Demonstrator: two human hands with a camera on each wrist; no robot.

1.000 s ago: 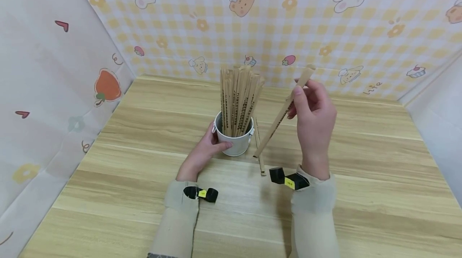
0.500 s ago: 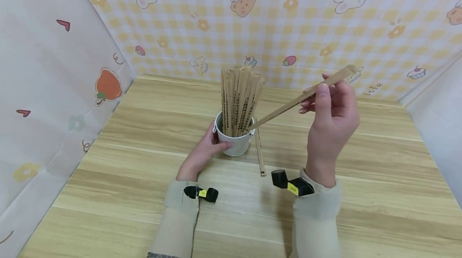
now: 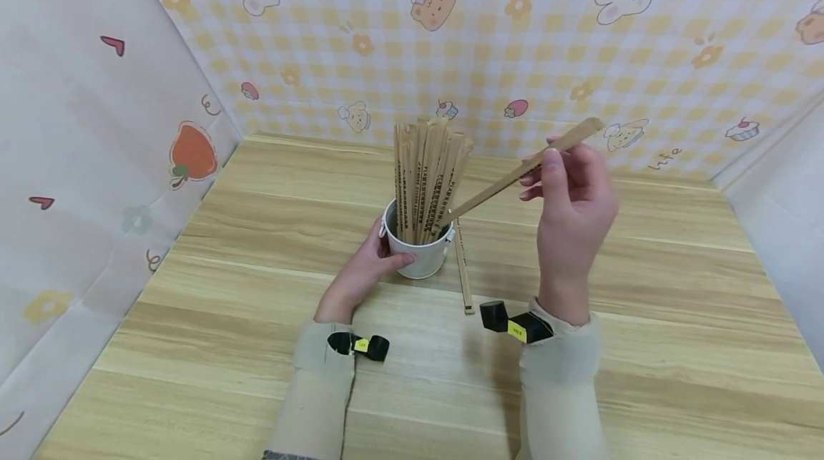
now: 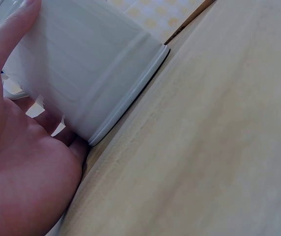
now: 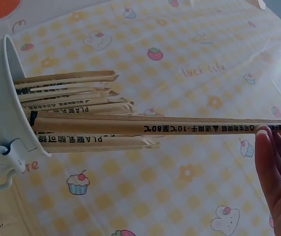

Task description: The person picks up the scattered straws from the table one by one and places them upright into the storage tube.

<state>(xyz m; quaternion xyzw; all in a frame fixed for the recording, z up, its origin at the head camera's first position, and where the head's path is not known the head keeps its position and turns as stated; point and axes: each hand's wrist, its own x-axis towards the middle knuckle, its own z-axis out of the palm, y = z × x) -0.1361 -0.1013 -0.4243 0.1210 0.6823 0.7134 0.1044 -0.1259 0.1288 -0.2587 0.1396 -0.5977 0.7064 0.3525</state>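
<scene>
A small white bucket (image 3: 421, 261) stands upright on the wooden table, filled with several paper-wrapped straws (image 3: 425, 174). My left hand (image 3: 360, 270) grips it from the left, thumb across the front; in the left wrist view the other fingers go round behind its wall. Between thumb and fingertips my right hand (image 3: 575, 209) pinches one paper-wrapped straw (image 3: 508, 177) near its upper end. This straw slants down to the left, its lower end at the bucket's right rim beside the others. Printed lettering runs along the same straw (image 5: 199, 127) in the right wrist view.
Another wrapped straw (image 3: 464, 270) lies on the table (image 3: 644, 345) just right of the bucket. A yellow checked cloth (image 3: 515, 52) with cartoon prints rises behind the table, and a pale patterned sheet (image 3: 84, 145) hangs at the left.
The held straw's lower end has swung from in front of the bucket's right side to its mouth. My right hand went right, then partly back left. The left hand stays put.
</scene>
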